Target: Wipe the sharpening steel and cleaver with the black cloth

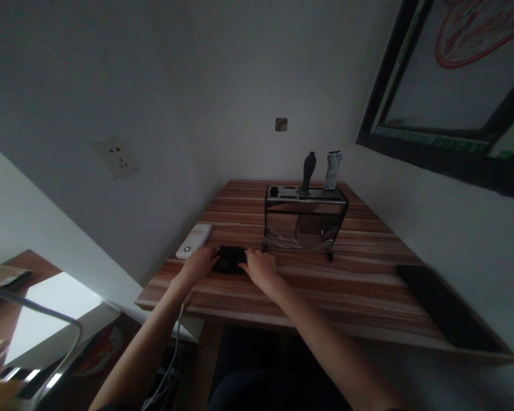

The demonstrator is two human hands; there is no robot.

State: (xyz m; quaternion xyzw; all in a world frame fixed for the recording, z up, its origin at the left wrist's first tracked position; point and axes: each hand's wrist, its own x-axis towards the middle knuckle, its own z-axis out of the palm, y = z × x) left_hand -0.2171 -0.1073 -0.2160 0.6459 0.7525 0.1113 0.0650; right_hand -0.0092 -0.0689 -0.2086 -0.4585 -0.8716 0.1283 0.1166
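Note:
A small, flat black object (230,260) lies at the near left part of the wooden table; its kind is too dark to make out. My left hand (200,261) holds its left end, fingers closed over the edge. At the opposite end, my right hand (259,264) grips it, fingers also closed. Just beyond my left hand is a white flat device (194,241) with a round dark button. A metal-framed rack (306,220) stands behind my right hand, with a dark handle (309,170) and a silvery-grey handle (333,169) sticking up from its top.
The striped wooden table (351,285) fits into a wall corner. A dark flat slab (445,308) lies along its right side. A wall socket (119,157) is at the left. Below the left edge hangs a pale cable (177,337). A dark-framed panel (445,148) is at upper right.

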